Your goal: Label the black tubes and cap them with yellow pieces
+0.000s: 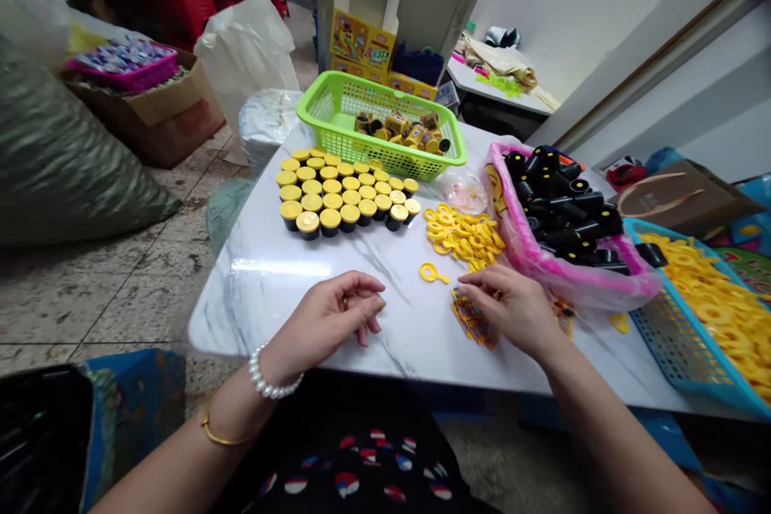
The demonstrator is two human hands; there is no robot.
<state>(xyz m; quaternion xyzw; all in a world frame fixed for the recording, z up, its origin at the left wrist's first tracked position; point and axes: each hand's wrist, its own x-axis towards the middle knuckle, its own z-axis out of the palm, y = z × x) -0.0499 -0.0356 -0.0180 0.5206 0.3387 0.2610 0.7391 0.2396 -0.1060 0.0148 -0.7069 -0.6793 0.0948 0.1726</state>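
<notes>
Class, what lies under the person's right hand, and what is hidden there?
Below the right hand, small orange-and-dark printed pieces show on the white table. The hand covers the rest.

L hand [331,313] is held palm inward w/ fingers [360,281] loosely curled; R hand [515,303] is turned palm-down, fingers bent, grip can't be told; both forearms [620,426] are stretched fwd.

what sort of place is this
Probably a small workshop or packing room, judging by the bulk small parts: rows of yellow-topped black pieces on a table, a heap of yellow ring-shaped pieces there too, and a pink basket piled with black cylinders.
</notes>
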